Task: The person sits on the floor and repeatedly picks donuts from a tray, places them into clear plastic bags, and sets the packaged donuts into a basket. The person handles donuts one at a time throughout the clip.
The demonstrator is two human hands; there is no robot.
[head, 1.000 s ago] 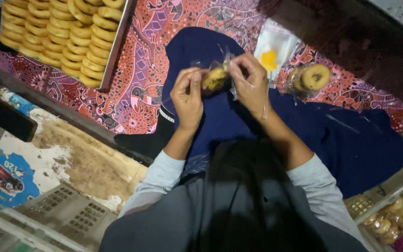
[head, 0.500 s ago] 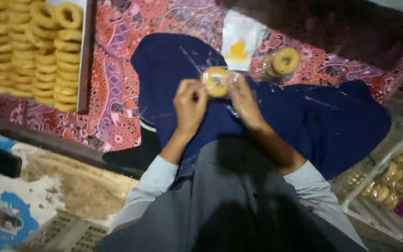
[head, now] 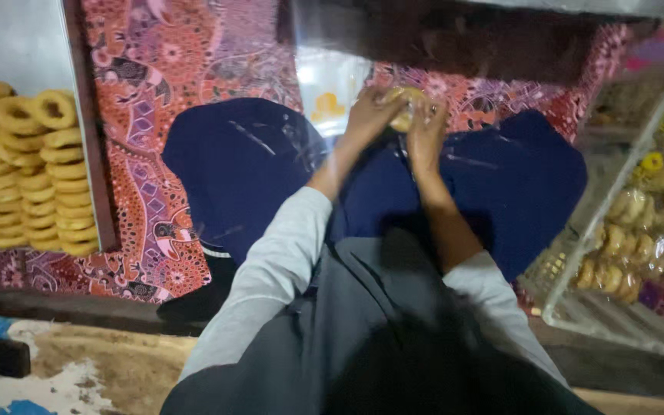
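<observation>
Both hands, the left hand (head: 366, 115) and right hand (head: 428, 131), close together around a ring cookie (head: 403, 106) over the far blue cloth (head: 255, 169).

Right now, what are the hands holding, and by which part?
Both hands, left hand and right hand, clasp a yellowish ring-shaped snack by its opposite sides; the exact finger placement is too blurred to tell.

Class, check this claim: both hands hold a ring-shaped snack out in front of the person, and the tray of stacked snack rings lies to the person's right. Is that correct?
Not quite. The head view shows the tray of stacked snack rings on the person's left, not right. The rest stands: the left hand and right hand together hold a ring-shaped snack out in front.
</observation>
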